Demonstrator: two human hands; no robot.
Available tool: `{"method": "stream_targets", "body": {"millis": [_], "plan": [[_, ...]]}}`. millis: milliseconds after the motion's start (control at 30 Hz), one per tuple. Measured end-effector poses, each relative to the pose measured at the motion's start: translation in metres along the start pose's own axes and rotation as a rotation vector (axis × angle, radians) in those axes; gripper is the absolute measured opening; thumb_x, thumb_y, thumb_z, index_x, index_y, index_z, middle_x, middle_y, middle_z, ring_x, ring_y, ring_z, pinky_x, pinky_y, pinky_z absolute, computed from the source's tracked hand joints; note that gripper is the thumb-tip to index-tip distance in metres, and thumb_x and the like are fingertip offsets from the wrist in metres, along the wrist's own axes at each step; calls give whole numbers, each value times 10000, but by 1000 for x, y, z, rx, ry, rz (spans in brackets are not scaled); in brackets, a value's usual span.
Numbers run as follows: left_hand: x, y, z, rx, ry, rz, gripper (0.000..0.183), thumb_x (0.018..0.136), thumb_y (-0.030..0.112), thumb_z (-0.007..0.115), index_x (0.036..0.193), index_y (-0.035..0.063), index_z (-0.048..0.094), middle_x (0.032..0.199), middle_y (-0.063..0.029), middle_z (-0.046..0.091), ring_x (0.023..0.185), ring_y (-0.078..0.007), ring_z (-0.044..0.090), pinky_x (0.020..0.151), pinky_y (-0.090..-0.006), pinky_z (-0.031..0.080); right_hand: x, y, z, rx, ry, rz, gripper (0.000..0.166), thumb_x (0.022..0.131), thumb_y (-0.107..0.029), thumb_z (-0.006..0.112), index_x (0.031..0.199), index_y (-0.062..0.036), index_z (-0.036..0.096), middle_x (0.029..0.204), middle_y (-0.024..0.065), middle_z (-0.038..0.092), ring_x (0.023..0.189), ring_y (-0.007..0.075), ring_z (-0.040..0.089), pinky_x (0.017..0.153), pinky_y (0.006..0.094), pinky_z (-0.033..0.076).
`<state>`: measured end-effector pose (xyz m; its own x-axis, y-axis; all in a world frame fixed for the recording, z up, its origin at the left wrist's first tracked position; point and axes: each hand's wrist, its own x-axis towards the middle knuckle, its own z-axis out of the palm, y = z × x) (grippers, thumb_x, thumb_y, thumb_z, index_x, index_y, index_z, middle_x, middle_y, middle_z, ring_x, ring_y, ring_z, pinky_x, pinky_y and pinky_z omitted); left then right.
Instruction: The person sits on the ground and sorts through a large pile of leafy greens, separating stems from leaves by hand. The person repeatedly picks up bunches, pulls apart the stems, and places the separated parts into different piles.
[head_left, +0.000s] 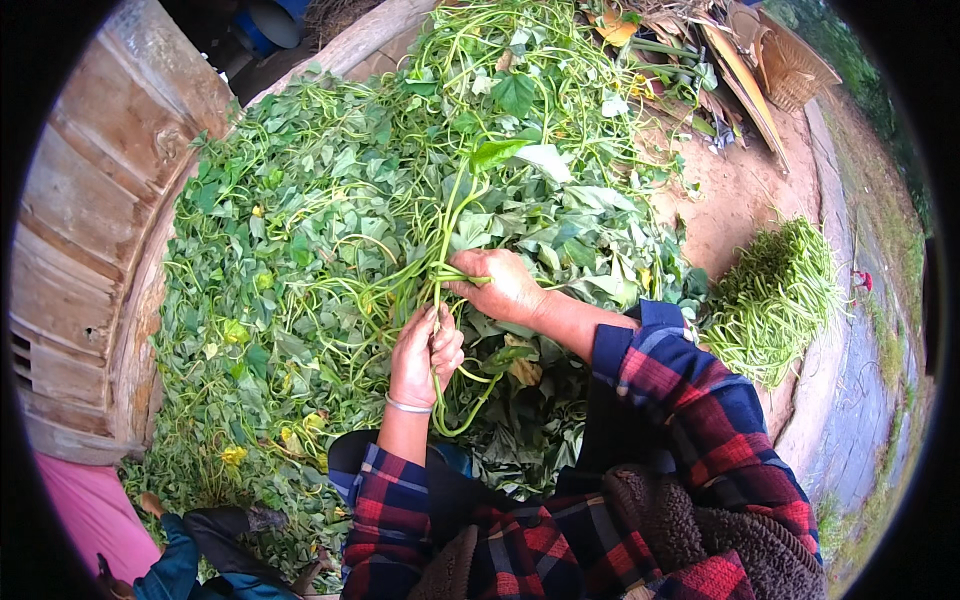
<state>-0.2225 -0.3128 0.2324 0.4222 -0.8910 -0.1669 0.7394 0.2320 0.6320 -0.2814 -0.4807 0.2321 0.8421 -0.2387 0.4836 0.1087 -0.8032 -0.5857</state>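
Observation:
My left hand (426, 358), with a silver bangle at its wrist, is closed around a long green vine stem (442, 240) near the middle of the view. Just above and to the right, my right hand (501, 283) grips a few green stalks (463, 277) that cross the stem. A fresh green leaf (496, 153) tops the held vine, and a loop of it (456, 430) hangs below my left hand. Under and around both hands spreads a deep heap of leafy vines (315, 225), which look like sweet potato vines.
A pile of cut green stalks (780, 300) lies on the ground at right. A wicker basket (795, 71) stands at top right by dry husks and sticks. A wooden plank wall (90, 225) edges the left. Another person's sleeve and legs (217, 540) show at lower left, beside pink cloth (94, 517).

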Motion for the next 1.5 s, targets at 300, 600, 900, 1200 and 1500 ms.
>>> {"method": "stream_targets", "body": {"millis": [300, 600, 900, 1200, 1500], "plan": [[2, -2, 3, 242, 155, 123, 104, 954, 168, 441, 958, 81, 498, 621, 10, 399, 464, -59, 342, 379, -180, 265, 1, -5, -2, 262, -162, 114, 187, 849, -221, 586, 910, -47, 617, 692, 167, 594, 656, 378, 581, 604, 399, 480], [6, -1, -4, 437, 323, 237, 89, 946, 143, 461, 951, 64, 500, 627, 2, 415, 469, -61, 353, 395, -183, 272, 15, 15, -44, 916, -73, 584, 205, 930, -248, 515, 862, -57, 537, 599, -13, 489, 462, 79, 444, 426, 240, 386], [4, -7, -3, 524, 318, 215, 76, 917, 127, 524, 960, 65, 523, 670, 19, 494, 502, -30, 405, 399, -164, 301, 19, 37, -54, 540, 265, 334, 163, 800, -145, 670, 931, -52, 637, 826, 41, 643, 766, 112, 566, 724, 252, 458], [4, -19, -6, 858, 235, 247, 86, 892, 93, 569, 938, 28, 538, 672, 38, 478, 559, -32, 407, 486, -183, 337, 16, 20, -65, -257, 179, -71, 356, 743, -128, 619, 1097, -155, 592, 1063, 78, 557, 929, 264, 597, 753, 358, 499], [4, -22, -12, 978, 215, 301, 85, 885, 68, 572, 923, 2, 534, 667, 35, 473, 569, -37, 400, 496, -190, 342, 16, 26, -66, -393, -56, 32, 194, 786, -244, 605, 902, -89, 589, 843, 99, 547, 751, 306, 609, 655, 406, 499]]}}
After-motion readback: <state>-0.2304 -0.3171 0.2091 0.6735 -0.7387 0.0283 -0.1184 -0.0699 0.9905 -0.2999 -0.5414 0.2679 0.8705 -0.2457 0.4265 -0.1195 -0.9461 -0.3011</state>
